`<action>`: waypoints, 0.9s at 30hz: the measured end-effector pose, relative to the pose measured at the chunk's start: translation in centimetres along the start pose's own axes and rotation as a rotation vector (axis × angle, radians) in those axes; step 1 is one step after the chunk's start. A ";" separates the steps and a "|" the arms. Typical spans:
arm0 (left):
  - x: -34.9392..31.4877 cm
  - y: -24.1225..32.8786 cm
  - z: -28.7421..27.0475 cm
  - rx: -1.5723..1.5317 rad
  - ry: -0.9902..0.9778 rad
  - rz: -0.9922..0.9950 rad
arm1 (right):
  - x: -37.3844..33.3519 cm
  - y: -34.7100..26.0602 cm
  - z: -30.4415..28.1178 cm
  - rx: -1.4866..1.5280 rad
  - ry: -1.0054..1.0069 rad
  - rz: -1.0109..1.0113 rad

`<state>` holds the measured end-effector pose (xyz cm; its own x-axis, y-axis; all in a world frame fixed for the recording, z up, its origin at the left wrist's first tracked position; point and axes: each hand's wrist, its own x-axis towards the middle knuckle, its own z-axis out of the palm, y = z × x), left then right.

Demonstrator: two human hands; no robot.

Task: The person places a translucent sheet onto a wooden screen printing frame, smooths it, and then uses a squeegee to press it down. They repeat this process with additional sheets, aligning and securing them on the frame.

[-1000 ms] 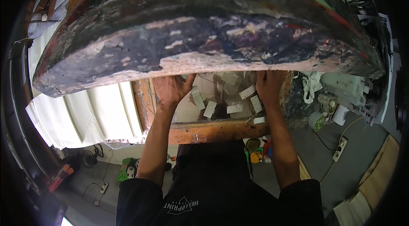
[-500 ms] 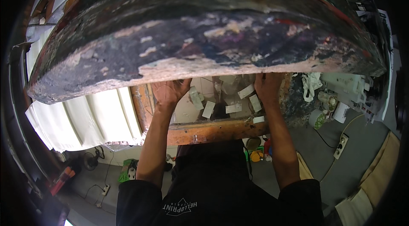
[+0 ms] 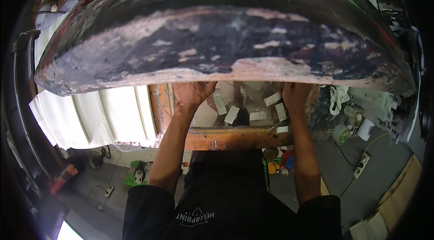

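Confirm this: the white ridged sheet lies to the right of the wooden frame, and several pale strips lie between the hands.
Wrong side: in the head view, the white ridged sheet lies to the left of the wooden frame. Several pale strips do lie between the left hand and right hand.

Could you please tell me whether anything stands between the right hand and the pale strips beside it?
Nothing visible stands between the right hand and the nearest strip. The dark bar covers the fingertips in this view, so what they meet is hidden.
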<state>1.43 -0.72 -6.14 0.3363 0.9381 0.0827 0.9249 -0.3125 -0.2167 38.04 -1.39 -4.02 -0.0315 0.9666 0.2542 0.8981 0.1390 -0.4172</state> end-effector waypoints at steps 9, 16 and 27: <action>1.5 0.4 -3.6 -0.229 -0.005 -0.049 | 0.7 -1.4 -0.9 -0.015 0.091 -0.056; 3.2 1.0 -5.7 -0.426 -0.479 -0.319 | 1.1 -1.7 -1.2 -0.051 0.090 -0.080; 1.4 1.8 -0.9 -0.382 -0.124 -0.258 | 0.8 -1.2 -0.9 -0.054 0.092 -0.067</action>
<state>3.69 -0.13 -5.49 0.0850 0.9958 -0.0345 0.9823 -0.0779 0.1705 37.31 -1.00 -2.52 -0.0544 0.9312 0.3603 0.9177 0.1889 -0.3495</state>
